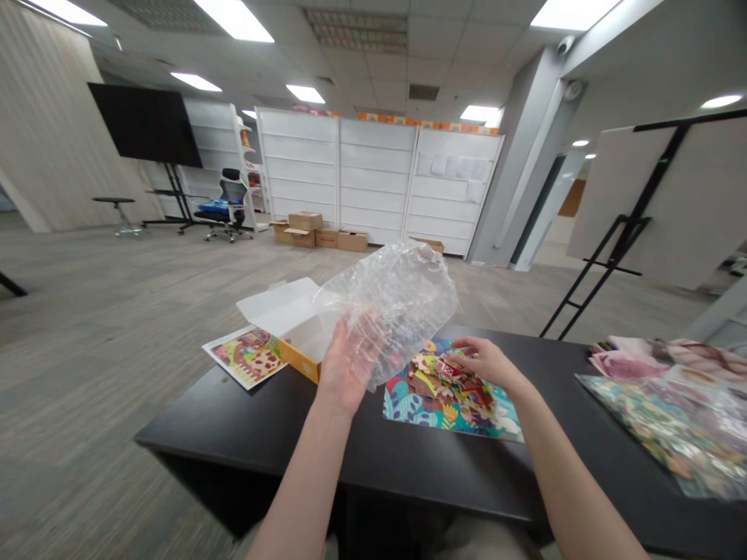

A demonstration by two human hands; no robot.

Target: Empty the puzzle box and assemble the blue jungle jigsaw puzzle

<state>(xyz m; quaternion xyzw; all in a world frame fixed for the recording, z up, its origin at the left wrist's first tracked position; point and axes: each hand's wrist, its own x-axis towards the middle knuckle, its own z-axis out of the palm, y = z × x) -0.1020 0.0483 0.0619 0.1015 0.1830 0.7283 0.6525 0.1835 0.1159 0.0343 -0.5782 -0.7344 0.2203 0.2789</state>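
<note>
My left hand [345,359] is closed around a crumpled clear plastic bag [402,299], held up above the table. The bag looks see-through, and nothing can be made out inside it. My right hand [482,362] rests at the upper right of a pile of jigsaw puzzle pieces [435,377], its fingers apart and touching the pile. Under the pile lies a colourful board [408,408] with teal and leaf patterns. To the left stands an opened box [300,365], white inside with a yellow side. A printed farm picture [248,358] lies beside it.
On the right of the black table [362,451] lie a clear bag of colourful pieces [671,428] and some pink fabric [630,362]. Beyond the table are cardboard boxes [303,228], an office chair [225,206], a large screen [145,124] and a board stand [612,241].
</note>
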